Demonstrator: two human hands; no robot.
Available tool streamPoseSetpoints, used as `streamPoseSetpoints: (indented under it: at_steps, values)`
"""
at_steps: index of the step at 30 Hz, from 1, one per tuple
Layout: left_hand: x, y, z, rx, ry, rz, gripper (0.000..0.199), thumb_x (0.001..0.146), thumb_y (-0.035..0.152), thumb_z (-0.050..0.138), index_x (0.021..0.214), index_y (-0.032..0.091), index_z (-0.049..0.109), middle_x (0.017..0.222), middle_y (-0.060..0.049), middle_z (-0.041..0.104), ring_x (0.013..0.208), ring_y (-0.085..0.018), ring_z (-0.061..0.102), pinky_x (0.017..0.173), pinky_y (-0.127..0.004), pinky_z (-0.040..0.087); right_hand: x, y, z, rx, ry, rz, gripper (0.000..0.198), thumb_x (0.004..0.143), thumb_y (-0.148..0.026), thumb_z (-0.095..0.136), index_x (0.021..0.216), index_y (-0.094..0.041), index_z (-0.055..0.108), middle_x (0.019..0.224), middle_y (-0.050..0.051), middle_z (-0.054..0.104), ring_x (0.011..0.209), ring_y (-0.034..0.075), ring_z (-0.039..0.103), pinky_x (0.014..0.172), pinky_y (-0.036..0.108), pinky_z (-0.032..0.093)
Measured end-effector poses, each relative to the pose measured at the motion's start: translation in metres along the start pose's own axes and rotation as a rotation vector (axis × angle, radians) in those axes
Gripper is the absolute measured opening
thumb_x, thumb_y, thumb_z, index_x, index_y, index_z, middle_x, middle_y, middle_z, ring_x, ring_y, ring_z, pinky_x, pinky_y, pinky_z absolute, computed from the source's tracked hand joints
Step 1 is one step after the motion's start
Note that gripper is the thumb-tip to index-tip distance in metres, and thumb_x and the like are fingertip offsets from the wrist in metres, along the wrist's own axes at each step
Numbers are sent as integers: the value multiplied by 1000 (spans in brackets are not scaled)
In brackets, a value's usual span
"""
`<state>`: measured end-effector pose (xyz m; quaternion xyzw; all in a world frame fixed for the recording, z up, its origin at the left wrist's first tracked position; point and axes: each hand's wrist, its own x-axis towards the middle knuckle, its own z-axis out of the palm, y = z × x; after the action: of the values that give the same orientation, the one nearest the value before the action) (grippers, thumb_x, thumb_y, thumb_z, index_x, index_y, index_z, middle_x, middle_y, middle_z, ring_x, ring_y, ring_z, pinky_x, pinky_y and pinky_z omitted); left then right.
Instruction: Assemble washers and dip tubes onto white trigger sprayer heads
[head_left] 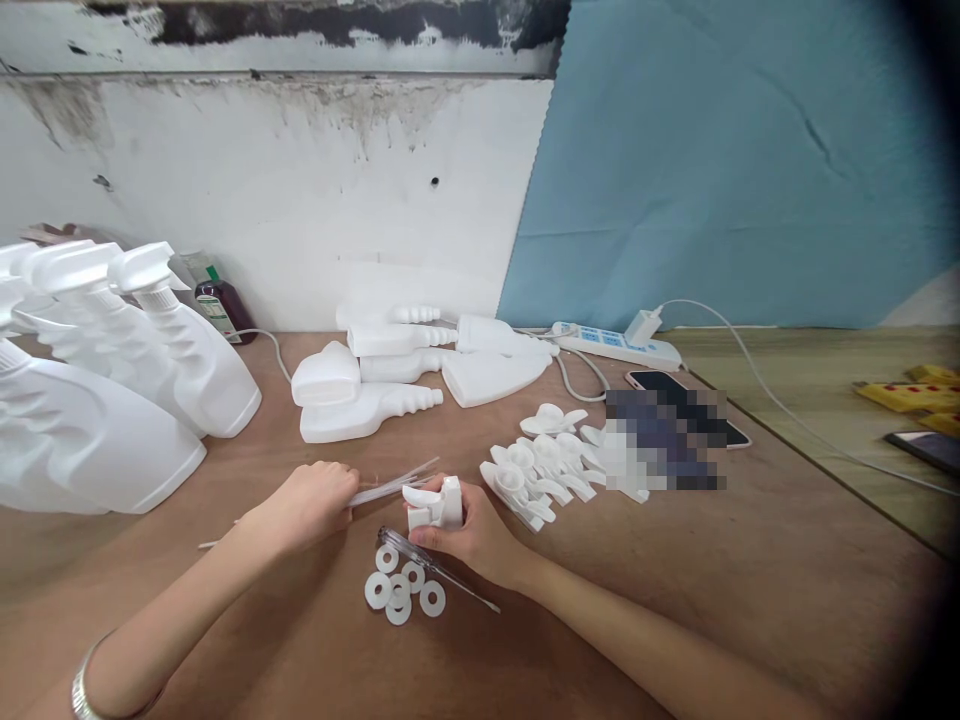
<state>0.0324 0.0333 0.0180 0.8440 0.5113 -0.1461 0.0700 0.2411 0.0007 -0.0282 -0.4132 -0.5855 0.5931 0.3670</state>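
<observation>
My right hand [480, 535] is closed around a white spray trigger head [437, 505], held just above the brown tabletop. To its left, my left hand [319, 500] is curled over a bundle of thin clear plastic tubes [397, 484]; whether it grips one or several cannot be made out. A screwdriver [420, 558] with a clear handle lies below the trigger head. Beside it are several white ring washers [399, 588], some overlapping. Right of my right hand, several white trigger-head parts [536, 460] lie in loose rows.
Assembled white spray bottles [191, 360] stand at the left. Several white bottles [367, 410] lie on their sides near the wall. A dark bottle [221, 305], a power strip [622, 345] with a cable, and a phone [739, 435], partly pixelated, are at the back.
</observation>
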Motion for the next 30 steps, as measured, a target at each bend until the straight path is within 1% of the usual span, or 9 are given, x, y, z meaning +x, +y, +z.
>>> streamPoseSetpoints:
  at_steps: [2,4,8,12,16,22,26,30]
  values:
    - [0,3,3,49,1,10,16,71,11,41,77,14,56,81,-12,63,76,-26,61,62,-34,45,0,1,0,-16,8,-7,32,62,-35,72,83,-15,57,74,0,58,65,11,49,60,24,41]
    - [0,8,4,72,-3,-16,20,71,8,38,80,12,55,82,-14,62,77,-27,61,63,-36,46,0,1,0,-26,9,-3,33,62,-35,72,84,-15,57,73,0,57,64,11,48,59,23,40]
    - [-2,15,0,71,-57,-36,20,72,5,38,83,10,54,86,-16,60,81,-27,60,67,-37,47,0,2,-1,-4,-2,4,34,61,-35,72,84,-16,56,71,-2,57,61,10,47,57,23,39]
    - [-5,15,-3,74,-66,-26,21,72,5,39,88,11,51,89,-14,60,83,-27,60,67,-37,47,0,2,-1,-2,-12,7,33,62,-34,72,83,-16,55,71,-2,56,60,9,46,57,22,39]
    - [-5,10,1,60,-37,-36,25,71,4,40,94,13,47,88,-12,60,82,-27,60,64,-36,47,0,2,-1,-6,-13,4,33,62,-35,72,82,-15,55,71,-2,56,61,10,46,58,23,39]
    - [-2,8,7,61,-29,-79,22,69,3,40,87,13,48,85,-13,59,80,-26,60,63,-35,46,1,1,-1,-15,-7,5,35,61,-37,73,82,-15,55,72,-1,58,62,10,48,59,24,41]
    - [-4,9,5,64,-26,-90,21,69,2,39,83,13,50,86,-14,60,82,-26,59,64,-35,46,1,1,-1,-19,0,4,34,61,-36,72,81,-15,55,73,-1,58,62,10,48,58,23,41]
    - [-6,12,-1,77,-49,-91,21,70,1,39,83,12,52,88,-13,60,83,-25,59,66,-34,46,1,1,0,-14,-2,1,33,61,-35,73,82,-15,56,75,-1,59,64,11,49,60,24,41]
